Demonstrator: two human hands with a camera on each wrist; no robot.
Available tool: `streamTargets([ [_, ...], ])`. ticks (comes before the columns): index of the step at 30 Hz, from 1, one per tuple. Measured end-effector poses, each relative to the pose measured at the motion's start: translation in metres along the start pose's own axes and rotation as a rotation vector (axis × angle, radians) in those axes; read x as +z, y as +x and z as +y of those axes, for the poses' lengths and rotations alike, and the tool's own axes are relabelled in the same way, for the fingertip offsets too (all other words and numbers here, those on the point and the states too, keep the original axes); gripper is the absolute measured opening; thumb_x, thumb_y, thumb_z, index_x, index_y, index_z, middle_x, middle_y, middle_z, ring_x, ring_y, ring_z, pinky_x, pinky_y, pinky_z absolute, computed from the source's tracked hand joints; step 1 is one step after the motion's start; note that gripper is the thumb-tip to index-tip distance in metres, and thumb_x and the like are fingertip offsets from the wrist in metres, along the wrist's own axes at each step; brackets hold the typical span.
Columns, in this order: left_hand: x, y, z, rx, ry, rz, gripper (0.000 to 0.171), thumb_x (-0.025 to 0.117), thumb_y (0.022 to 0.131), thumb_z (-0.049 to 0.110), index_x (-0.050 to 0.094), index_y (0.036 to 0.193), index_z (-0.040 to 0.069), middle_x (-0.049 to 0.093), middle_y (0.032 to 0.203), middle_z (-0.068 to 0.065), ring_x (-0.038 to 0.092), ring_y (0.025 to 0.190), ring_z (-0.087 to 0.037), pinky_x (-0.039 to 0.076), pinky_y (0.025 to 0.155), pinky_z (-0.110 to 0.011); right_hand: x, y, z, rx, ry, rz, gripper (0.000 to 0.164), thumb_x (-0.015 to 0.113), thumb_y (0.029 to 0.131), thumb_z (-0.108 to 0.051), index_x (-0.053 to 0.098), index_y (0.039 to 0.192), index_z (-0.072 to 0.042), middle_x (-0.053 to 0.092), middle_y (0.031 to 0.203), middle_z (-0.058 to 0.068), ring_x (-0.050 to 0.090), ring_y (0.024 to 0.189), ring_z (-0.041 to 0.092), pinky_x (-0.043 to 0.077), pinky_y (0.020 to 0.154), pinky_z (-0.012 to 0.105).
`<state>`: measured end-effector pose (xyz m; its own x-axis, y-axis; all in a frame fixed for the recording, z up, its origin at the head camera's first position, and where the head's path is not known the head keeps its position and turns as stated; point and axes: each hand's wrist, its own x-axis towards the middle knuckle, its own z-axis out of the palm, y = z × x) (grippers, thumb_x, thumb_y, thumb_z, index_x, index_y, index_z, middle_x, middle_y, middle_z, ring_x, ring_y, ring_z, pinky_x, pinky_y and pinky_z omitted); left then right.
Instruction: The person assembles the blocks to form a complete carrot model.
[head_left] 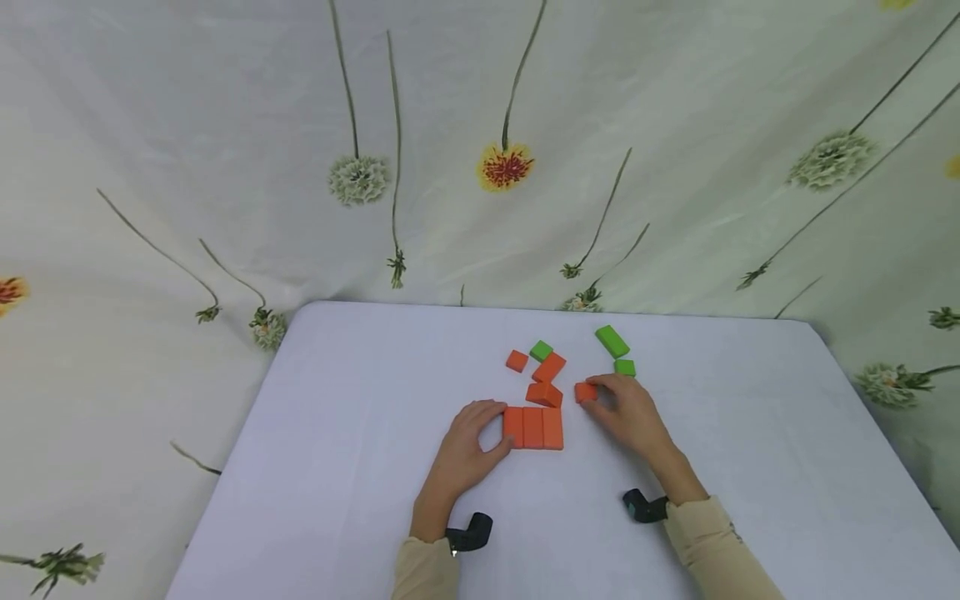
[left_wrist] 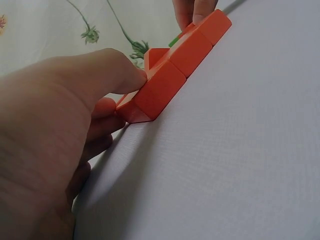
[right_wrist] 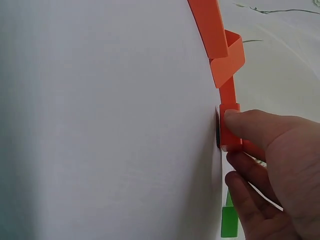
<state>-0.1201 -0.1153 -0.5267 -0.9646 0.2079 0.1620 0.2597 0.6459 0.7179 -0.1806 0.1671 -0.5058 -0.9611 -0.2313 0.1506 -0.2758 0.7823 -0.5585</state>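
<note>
Three orange blocks [head_left: 533,428] stand side by side in a row on the white table. My left hand [head_left: 467,446] grips the leftmost block of that row between thumb and forefinger; in the left wrist view the thumb [left_wrist: 122,75] lies against its near top edge. To the right, my right hand [head_left: 628,414] pinches a small orange block [head_left: 585,392]. The right wrist view shows the thumb on the face of this block [right_wrist: 230,127], close over the table. Just behind the row lies a tilted-looking orange block [head_left: 544,394], with another orange block [head_left: 550,367] beyond it.
A small orange block [head_left: 517,361] and a small green block [head_left: 541,351] lie farther back. Beyond my right hand are a long green block [head_left: 612,341] and a short green one [head_left: 625,367]. A flower-patterned cloth [head_left: 450,208] hangs behind the table [head_left: 360,400].
</note>
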Motion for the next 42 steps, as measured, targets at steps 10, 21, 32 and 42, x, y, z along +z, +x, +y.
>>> streamTargets([
  [10,0.000,0.000,0.000,0.003,-0.013,0.000,0.051,0.076,0.092,0.019,0.063,0.139,0.009,0.063,0.139,-0.009,0.054,0.134,-0.030,0.048,0.112,-0.050,0.001,-0.008,-0.011,-0.026,0.030,0.037,0.036,0.082,0.089,-0.018,0.073,0.121,-0.004,0.074,0.116,0.011,0.065,0.110,0.031,0.058,0.093,0.051],
  [21,0.001,0.002,-0.002,0.018,-0.005,0.010,0.050,0.077,0.091,0.018,0.063,0.139,0.008,0.063,0.138,-0.009,0.054,0.133,-0.030,0.049,0.112,-0.051,0.002,-0.017,-0.030,-0.118,0.071,0.028,0.036,0.085,0.085,-0.017,0.073,0.117,-0.009,0.073,0.113,0.005,0.066,0.107,0.026,0.059,0.092,0.047],
  [32,0.001,0.003,-0.002,0.025,-0.004,0.016,0.050,0.077,0.092,0.018,0.064,0.138,0.008,0.064,0.137,-0.009,0.055,0.133,-0.030,0.048,0.112,-0.050,0.012,-0.029,-0.045,-0.189,0.094,-0.031,0.039,0.086,0.085,-0.022,0.073,0.121,-0.015,0.071,0.112,-0.002,0.064,0.103,0.017,0.061,0.089,0.037],
  [42,0.001,0.003,-0.004,0.048,-0.014,0.032,0.048,0.078,0.091,0.018,0.065,0.136,0.008,0.066,0.135,-0.009,0.057,0.131,-0.029,0.048,0.113,-0.049,0.023,-0.037,-0.056,-0.249,0.117,-0.041,0.035,0.087,0.084,-0.018,0.074,0.116,-0.017,0.069,0.112,-0.003,0.060,0.105,0.015,0.060,0.089,0.031],
])
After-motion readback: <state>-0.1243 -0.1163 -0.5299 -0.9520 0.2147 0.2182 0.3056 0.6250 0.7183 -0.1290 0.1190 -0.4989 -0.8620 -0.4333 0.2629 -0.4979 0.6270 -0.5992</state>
